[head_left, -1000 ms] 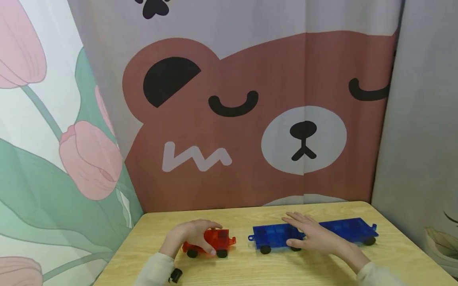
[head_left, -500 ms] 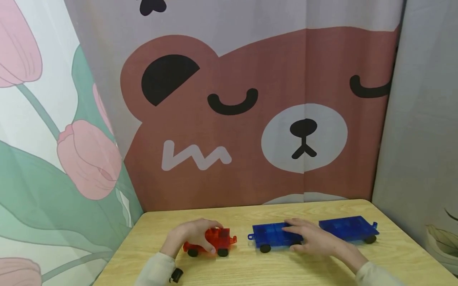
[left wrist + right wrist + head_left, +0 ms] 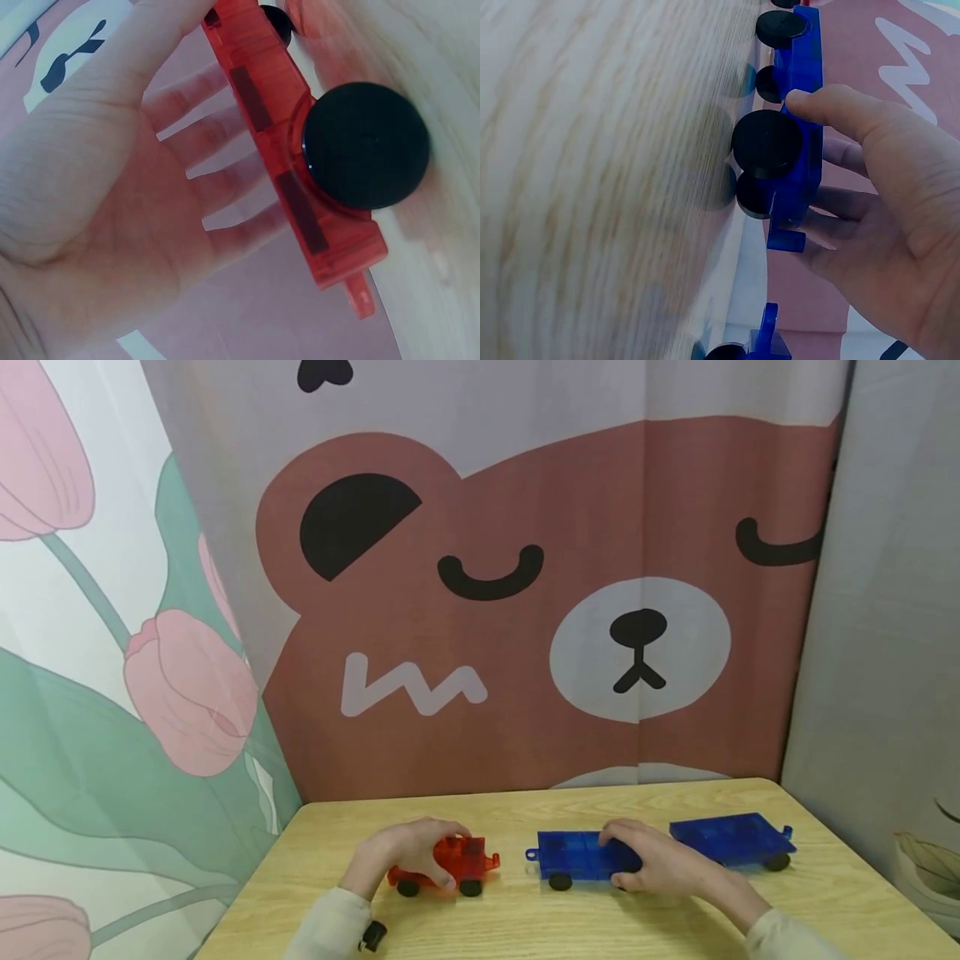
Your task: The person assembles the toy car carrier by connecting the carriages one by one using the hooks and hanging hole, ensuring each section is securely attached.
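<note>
On the table, my left hand point(image 3: 408, 850) grips a translucent red toy train car point(image 3: 467, 860) with black wheels, thumb on its near side and fingers across the far side. The car's hook points right; its left part is largely hidden by the hand in the head view. My right hand point(image 3: 663, 862) holds the right end of a blue toy train car point(image 3: 573, 856), thumb in front, as the right wrist view also shows on the blue car point(image 3: 804, 150). A ring on this car faces the red car's hook, a gap between them.
A second blue car point(image 3: 731, 841) stands behind and right of the right hand, apart from the held one. The wooden table point(image 3: 487, 927) ends at a bear-print curtain point(image 3: 510, 727). A small black object point(image 3: 372, 935) sits by the left sleeve.
The right hand's spread fingers have drawn in around the right end of the nearer blue car, which has shifted very slightly right. The left hand stays on the red car.
</note>
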`<state>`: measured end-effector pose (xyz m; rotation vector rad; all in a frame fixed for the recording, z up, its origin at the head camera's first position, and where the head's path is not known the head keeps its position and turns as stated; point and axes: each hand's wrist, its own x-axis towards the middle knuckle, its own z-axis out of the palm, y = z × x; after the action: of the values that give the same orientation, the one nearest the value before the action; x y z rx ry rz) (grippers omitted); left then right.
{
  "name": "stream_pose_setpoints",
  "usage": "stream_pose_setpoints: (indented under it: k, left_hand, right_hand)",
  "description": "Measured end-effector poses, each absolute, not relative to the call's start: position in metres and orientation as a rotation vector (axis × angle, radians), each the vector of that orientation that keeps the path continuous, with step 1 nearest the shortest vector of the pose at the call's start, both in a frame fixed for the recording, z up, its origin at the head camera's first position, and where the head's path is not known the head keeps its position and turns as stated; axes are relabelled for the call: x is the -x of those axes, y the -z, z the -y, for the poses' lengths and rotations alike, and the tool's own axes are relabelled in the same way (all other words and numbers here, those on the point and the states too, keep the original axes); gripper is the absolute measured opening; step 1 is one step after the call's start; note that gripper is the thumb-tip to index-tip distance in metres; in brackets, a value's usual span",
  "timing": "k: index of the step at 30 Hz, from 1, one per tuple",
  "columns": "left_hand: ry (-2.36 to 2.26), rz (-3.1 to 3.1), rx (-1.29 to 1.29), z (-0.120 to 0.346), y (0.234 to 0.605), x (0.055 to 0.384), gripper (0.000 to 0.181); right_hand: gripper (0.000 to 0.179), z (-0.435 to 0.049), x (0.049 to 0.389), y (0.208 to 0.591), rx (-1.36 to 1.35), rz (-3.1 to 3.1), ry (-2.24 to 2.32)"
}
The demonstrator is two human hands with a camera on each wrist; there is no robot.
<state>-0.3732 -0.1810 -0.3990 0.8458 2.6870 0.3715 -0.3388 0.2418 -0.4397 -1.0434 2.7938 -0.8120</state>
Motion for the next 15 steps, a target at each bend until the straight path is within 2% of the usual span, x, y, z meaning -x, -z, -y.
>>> stream_pose_setpoints:
  k: [15]
  left_hand:
    - [-0.349,-2.693,-0.868,0.1764,0.4045,0.3753,0.074]
  right_hand:
    - [0.040,-0.2386,0.3404,0.4441,1.043,-2.847,0.847]
